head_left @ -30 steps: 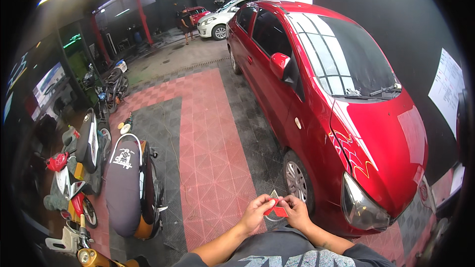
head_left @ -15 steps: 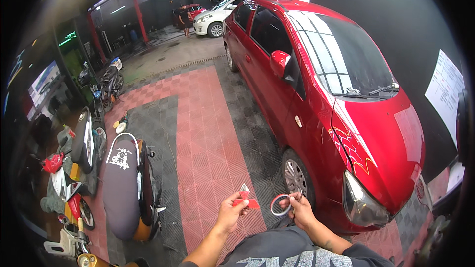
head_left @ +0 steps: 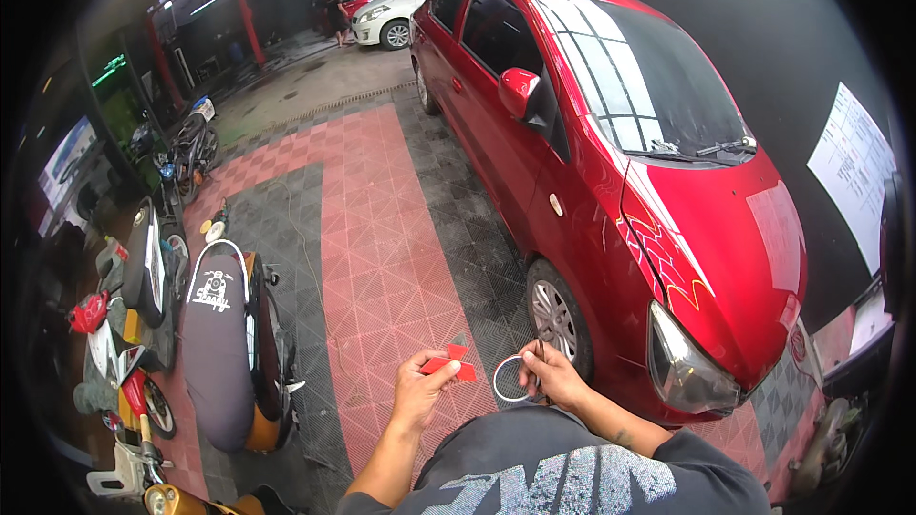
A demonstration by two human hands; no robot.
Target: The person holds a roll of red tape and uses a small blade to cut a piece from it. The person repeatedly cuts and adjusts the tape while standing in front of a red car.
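My left hand (head_left: pixel 419 389) is closed, pinching a flat, angular red piece (head_left: pixel 458 371) between thumb and fingers. A smaller pointed part, red with a grey tip, sticks up at its far edge. Close by on the right, my right hand (head_left: pixel 558 377) is closed around the edge of a thin ring, which looks like a narrow tape roll (head_left: pixel 497 387) with a pale inner side. A slim dark object (head_left: pixel 540 350) pokes up from the same fingers; its kind is hard to make out. The two hands are apart, in front of my dark shirt.
A red car (head_left: pixel 592 191) stands close on my right, flame-like lines on its hood and fender. At left are a scooter seat (head_left: pixel 221 353), a red and white motorbike (head_left: pixel 129 362) and another motorbike (head_left: pixel 191 157). Farther back are a white car (head_left: pixel 386 24) and a person (head_left: pixel 341 24).
The view has shifted, so the surroundings sit higher and farther left. In my left hand the red piece has turned, showing more red. The ring in my right hand has come slightly closer to it.
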